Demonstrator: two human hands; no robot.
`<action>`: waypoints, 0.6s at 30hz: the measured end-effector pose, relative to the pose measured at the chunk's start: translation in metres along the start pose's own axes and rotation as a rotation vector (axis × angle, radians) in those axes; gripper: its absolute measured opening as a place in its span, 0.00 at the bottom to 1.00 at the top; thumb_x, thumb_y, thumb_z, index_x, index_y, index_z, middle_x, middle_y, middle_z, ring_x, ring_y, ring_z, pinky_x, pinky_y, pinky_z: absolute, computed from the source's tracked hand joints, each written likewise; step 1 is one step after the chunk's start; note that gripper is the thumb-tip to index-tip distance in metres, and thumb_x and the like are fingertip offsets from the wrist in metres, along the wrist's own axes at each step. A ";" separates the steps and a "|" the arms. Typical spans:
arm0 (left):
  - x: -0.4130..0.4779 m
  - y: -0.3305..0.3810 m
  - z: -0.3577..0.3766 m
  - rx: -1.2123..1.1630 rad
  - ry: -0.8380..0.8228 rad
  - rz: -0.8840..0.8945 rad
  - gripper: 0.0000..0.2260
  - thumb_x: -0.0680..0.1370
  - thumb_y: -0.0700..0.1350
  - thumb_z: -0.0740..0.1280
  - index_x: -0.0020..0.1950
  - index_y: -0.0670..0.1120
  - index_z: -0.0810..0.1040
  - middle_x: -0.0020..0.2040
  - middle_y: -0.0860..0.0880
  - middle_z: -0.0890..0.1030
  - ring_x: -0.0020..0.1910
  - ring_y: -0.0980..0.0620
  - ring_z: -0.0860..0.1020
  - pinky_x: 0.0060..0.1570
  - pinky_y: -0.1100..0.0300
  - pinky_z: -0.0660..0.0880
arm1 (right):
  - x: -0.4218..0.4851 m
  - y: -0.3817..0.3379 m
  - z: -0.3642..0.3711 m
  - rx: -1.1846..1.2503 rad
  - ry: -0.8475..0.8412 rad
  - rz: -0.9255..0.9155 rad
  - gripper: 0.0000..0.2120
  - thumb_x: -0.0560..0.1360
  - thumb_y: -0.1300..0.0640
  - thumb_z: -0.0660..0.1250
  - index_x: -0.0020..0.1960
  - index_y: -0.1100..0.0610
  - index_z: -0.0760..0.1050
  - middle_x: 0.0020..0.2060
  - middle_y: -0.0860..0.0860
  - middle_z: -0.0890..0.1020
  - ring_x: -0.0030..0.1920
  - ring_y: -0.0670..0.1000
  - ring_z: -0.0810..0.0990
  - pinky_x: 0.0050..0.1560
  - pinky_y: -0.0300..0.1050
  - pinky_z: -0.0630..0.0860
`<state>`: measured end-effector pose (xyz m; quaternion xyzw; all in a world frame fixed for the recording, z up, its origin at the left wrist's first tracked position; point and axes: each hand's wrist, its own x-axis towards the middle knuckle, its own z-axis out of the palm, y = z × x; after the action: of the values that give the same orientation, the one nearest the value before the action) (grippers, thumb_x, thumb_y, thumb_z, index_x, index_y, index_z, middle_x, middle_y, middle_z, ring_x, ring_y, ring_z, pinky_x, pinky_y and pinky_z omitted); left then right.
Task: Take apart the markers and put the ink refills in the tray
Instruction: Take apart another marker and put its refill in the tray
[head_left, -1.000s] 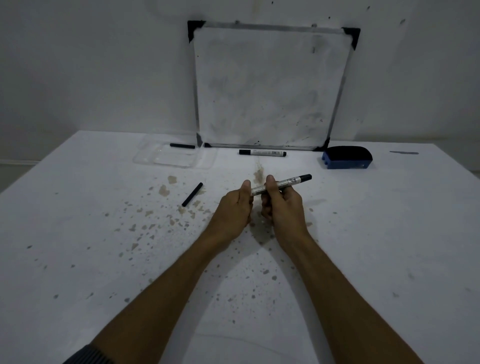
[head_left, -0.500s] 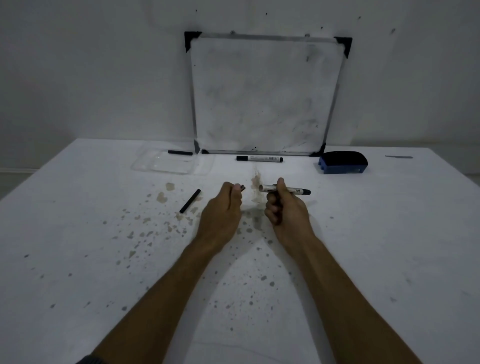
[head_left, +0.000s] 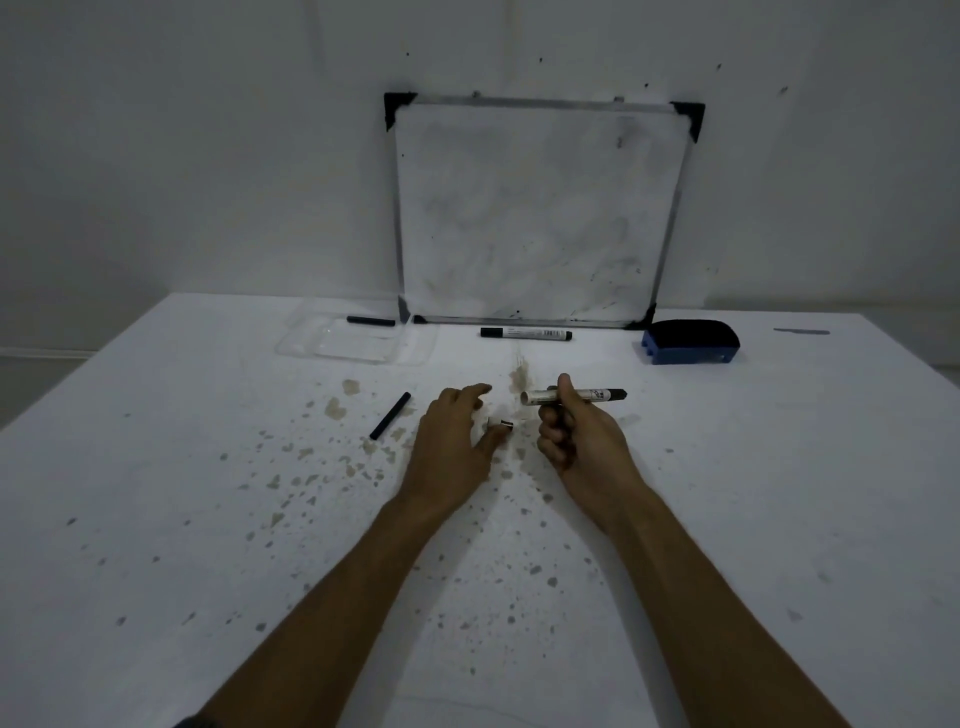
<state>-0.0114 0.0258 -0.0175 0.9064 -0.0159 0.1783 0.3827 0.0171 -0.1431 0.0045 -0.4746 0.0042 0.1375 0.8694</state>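
My right hand (head_left: 574, 434) grips a white marker barrel (head_left: 571, 396), held level with its open end to the left and black cap to the right. My left hand (head_left: 457, 441) hovers beside it with fingers spread, and a small end plug (head_left: 500, 425) lies on the table between thumb and forefinger, apparently let go. A black ink refill (head_left: 389, 416) lies on the table left of my left hand. The clear plastic tray (head_left: 353, 344) stands at the back left with another black refill (head_left: 370, 321) at its far rim. A whole marker (head_left: 525, 334) lies before the whiteboard.
A whiteboard (head_left: 540, 208) leans on the wall at the table's back. A blue eraser (head_left: 690, 342) sits to its right. Brown stains speckle the white table (head_left: 208, 519) around my hands.
My hands pulled apart, taking the end plug off the marker barrel. My left hand then opened and the plug came down onto the table. My right hand kept the barrel.
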 end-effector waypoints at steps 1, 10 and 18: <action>-0.001 0.001 -0.001 -0.033 0.012 0.000 0.24 0.81 0.50 0.73 0.75 0.48 0.72 0.63 0.49 0.77 0.58 0.53 0.76 0.58 0.61 0.74 | -0.001 0.000 0.000 -0.015 -0.003 -0.007 0.13 0.82 0.48 0.66 0.46 0.58 0.78 0.32 0.50 0.76 0.27 0.45 0.68 0.24 0.37 0.67; -0.004 0.029 -0.006 -1.215 -0.096 -0.527 0.20 0.89 0.51 0.55 0.57 0.40 0.82 0.49 0.42 0.88 0.45 0.46 0.87 0.49 0.55 0.83 | -0.018 -0.003 0.015 -0.297 0.066 -0.214 0.15 0.81 0.44 0.66 0.49 0.57 0.76 0.30 0.47 0.74 0.26 0.45 0.66 0.24 0.38 0.65; -0.002 0.023 -0.009 -1.615 -0.368 -0.760 0.28 0.88 0.56 0.52 0.66 0.33 0.79 0.60 0.34 0.86 0.54 0.41 0.88 0.52 0.50 0.85 | -0.039 -0.005 0.032 -0.471 0.106 -0.603 0.07 0.82 0.49 0.66 0.48 0.50 0.78 0.34 0.46 0.82 0.32 0.43 0.80 0.33 0.36 0.77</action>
<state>-0.0194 0.0159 0.0031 0.3214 0.1030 -0.1725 0.9254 -0.0231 -0.1285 0.0313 -0.6477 -0.1222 -0.1521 0.7365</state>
